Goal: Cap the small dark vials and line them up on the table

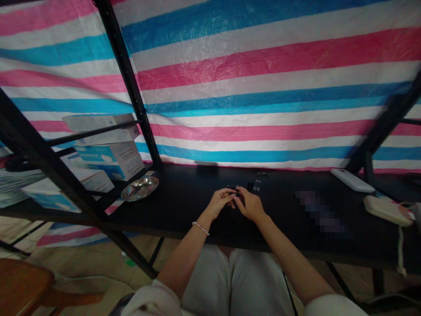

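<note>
Where the head camera looks down, one view only: black table (184,206), long, set against a striped tarp (263,79) in pink, blue and white. Left hand (221,201) and right hand (250,204), both bare, brought together at the table's middle, fingers curled, fingertips touching over a small dark piece (237,195); too small to tell whether either hand grips it. Bead bracelet (200,228) on the left wrist. Loose dark parts (257,185), several, lying on the table just beyond the hands. Metal dish (140,188), round, at the table's left end. Boxes (112,158), white and blue, stacked on a black rack (130,83) to the left. White flat device (351,180) and a pale pouch (388,210) at the far right, well apart from the hands. Wooden stool (19,281), lower left, on the floor.
</note>
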`<action>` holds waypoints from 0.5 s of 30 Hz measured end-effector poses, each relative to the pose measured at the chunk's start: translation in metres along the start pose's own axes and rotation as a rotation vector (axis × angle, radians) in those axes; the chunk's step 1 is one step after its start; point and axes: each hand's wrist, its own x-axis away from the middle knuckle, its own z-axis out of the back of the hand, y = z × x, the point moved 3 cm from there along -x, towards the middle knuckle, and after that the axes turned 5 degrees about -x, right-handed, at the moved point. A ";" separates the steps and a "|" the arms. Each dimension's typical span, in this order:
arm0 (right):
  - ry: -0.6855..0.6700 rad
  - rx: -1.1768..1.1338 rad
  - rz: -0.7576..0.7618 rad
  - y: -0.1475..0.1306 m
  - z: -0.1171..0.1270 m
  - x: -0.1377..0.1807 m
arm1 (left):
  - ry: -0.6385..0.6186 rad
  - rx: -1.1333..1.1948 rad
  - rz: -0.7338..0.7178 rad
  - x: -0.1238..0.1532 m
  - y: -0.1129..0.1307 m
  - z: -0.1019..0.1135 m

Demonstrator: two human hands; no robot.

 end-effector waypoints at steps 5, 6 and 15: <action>-0.015 0.076 0.009 -0.003 0.001 -0.001 | 0.003 -0.036 -0.006 0.000 0.000 0.000; -0.024 0.090 0.010 -0.003 0.001 -0.002 | 0.008 -0.044 -0.004 0.000 0.000 0.001; -0.022 0.069 0.016 0.002 0.002 0.000 | -0.077 -0.085 -0.018 -0.003 0.001 -0.009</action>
